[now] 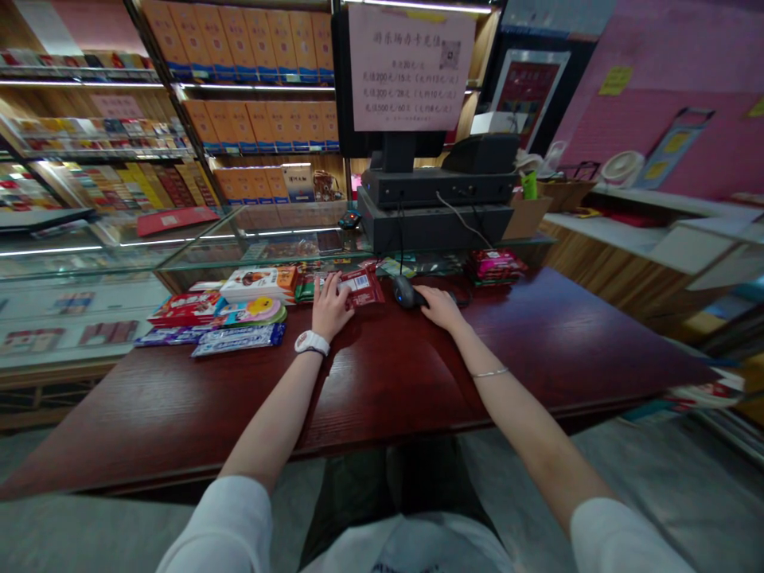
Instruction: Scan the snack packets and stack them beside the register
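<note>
My left hand (332, 309), with a white watch on its wrist, has its thumb and fingers on a dark red snack packet (363, 286). A white barcode label on the packet faces up. In my right hand (440, 309) is a black barcode scanner (406, 292), its head with a small blue light pointing left at the packet. My fingers wrap its handle and hide most of it. Left of my left hand lie a white-and-orange box (260, 283), a red packet (186, 308), a pack with a yellow cartoon face (255, 310) and blue-purple wrappers (239, 339).
A glass display case (203, 253) runs along the far side of the dark red wooden table (382, 382). A monitor with a paper price sign (411, 68) stands on black boxes (435, 223). Red-pink packets (495, 266) lie at the right. Orange boxes (256, 123) fill shelves behind.
</note>
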The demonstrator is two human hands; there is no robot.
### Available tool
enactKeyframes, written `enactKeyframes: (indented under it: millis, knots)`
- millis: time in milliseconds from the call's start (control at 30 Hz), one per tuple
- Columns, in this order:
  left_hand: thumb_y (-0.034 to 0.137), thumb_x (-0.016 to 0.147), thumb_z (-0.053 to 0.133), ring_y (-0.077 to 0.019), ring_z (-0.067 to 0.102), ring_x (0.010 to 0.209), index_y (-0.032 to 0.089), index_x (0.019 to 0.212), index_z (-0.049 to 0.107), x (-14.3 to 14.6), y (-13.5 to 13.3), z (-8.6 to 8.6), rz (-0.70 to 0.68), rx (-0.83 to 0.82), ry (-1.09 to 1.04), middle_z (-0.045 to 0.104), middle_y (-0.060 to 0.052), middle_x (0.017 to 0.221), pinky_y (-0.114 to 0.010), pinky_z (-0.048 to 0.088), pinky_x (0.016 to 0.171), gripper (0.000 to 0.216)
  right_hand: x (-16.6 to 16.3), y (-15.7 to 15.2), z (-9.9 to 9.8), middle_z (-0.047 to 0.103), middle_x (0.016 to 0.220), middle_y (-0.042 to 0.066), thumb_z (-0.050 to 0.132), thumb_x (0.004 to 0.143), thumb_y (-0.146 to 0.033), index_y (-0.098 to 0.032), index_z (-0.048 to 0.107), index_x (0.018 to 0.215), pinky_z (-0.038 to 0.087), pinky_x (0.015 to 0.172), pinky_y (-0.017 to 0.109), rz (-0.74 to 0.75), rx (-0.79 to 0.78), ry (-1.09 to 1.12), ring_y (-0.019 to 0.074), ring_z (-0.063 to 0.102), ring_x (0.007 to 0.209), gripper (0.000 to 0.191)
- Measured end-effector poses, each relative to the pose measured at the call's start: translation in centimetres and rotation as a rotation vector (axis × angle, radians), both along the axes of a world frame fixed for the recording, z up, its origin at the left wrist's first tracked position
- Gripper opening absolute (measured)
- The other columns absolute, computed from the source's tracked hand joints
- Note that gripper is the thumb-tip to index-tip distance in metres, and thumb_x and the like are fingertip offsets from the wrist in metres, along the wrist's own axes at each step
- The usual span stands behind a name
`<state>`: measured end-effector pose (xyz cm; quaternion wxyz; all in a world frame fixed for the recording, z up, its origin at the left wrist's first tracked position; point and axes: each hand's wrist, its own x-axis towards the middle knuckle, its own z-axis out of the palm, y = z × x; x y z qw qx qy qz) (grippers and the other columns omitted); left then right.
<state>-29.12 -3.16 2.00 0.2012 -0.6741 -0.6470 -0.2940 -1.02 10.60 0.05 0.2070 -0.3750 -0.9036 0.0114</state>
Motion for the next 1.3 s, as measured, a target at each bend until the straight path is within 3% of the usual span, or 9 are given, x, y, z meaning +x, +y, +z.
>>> enactKeyframes:
  millis: [133,333,467,767,1100,1300]
  knots:
    - [0.023,0.075,0.064,-0.0327,0.037,0.143,0.02,0.102,0.06,-0.1,-0.1,0.0,0.02,0.014,0.049,0.045,-0.014,0.15,-0.056,0.013,0.124,0.027,-0.3,-1.1,1.0,0.058,0.139,0.009,0.053,0.079,-0.014,-0.018,0.051,0.139,0.047,0.096,0.046,-0.014,0.061,0.007,0.0294,0.057,0.12,0.06]
    - [0.022,0.075,0.063,-0.033,0.039,0.141,0.02,0.101,0.061,-0.1,-0.2,0.1,0.035,0.022,0.034,0.046,-0.015,0.149,-0.056,0.015,0.124,0.026,-0.8,-3.0,2.9,0.063,0.131,0.008,0.053,0.086,-0.021,-0.023,0.032,0.152,0.05,0.094,0.041,0.026,0.194,0.156,0.0262,0.062,0.109,0.069]
    - [0.024,0.077,0.061,-0.033,0.04,0.141,0.02,0.101,0.061,-0.1,-0.2,0.2,0.05,0.037,0.036,0.047,-0.015,0.148,-0.056,0.016,0.123,0.024,-1.2,-3.7,3.4,0.064,0.13,0.007,0.049,0.093,-0.028,-0.026,0.031,0.153,0.051,0.096,0.041,0.066,0.248,0.263,0.0254,0.063,0.111,0.062]
    - [0.022,0.077,0.063,-0.0331,0.041,0.14,0.02,0.102,0.061,-0.3,-0.4,0.4,0.108,0.047,0.042,0.048,-0.016,0.148,-0.058,0.015,0.123,0.025,-2.1,-5.4,4.1,0.055,0.143,0.004,0.046,0.098,-0.035,-0.027,0.027,0.154,0.052,0.1,0.036,0.196,0.153,0.335,0.0232,0.06,0.124,0.06]
    - [0.019,0.075,0.064,-0.032,0.041,0.139,0.021,0.103,0.06,-0.6,-0.3,-0.1,0.134,0.052,0.05,0.047,-0.015,0.148,-0.058,0.016,0.123,0.028,-3.1,-6.4,4.1,0.066,0.126,0.006,0.046,0.099,-0.032,-0.029,0.036,0.15,0.055,0.093,0.035,0.294,0.174,0.267,0.0222,0.066,0.111,0.052]
    - [0.019,0.076,0.064,-0.0324,0.041,0.139,0.021,0.1,0.06,-0.6,-0.2,-0.1,0.141,0.056,0.063,0.048,-0.016,0.147,-0.058,0.017,0.122,0.025,-3.1,-6.4,4.1,0.065,0.129,0.006,0.045,0.099,-0.033,-0.031,0.034,0.151,0.055,0.094,0.036,0.293,0.165,0.259,0.0222,0.066,0.113,0.053]
